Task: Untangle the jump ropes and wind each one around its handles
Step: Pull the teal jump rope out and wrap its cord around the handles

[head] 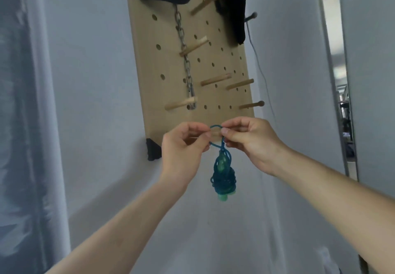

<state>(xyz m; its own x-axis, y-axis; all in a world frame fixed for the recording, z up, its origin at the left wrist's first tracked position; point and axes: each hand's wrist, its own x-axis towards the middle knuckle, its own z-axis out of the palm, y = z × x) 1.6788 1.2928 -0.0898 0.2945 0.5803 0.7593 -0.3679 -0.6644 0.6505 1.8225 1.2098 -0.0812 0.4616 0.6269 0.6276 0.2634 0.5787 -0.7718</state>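
Observation:
A teal jump rope point(223, 177) hangs as a bundle, its cord wound around two light green handles that point down. A small loop of its cord sticks up at the top, in front of the bottom edge of a wooden pegboard point(168, 64). My left hand point(183, 143) pinches the left side of that loop. My right hand point(250, 139) pinches the right side, thumb and forefinger closed on the cord. A short peg sits just behind the loop, partly hidden by my fingers.
The pegboard carries several wooden pegs point(215, 79), a metal chain point(183, 45) and dark items point(230, 6) hanging near the top. A grey curtain point(23, 113) hangs at the left. A doorway gap point(344, 94) opens at the right.

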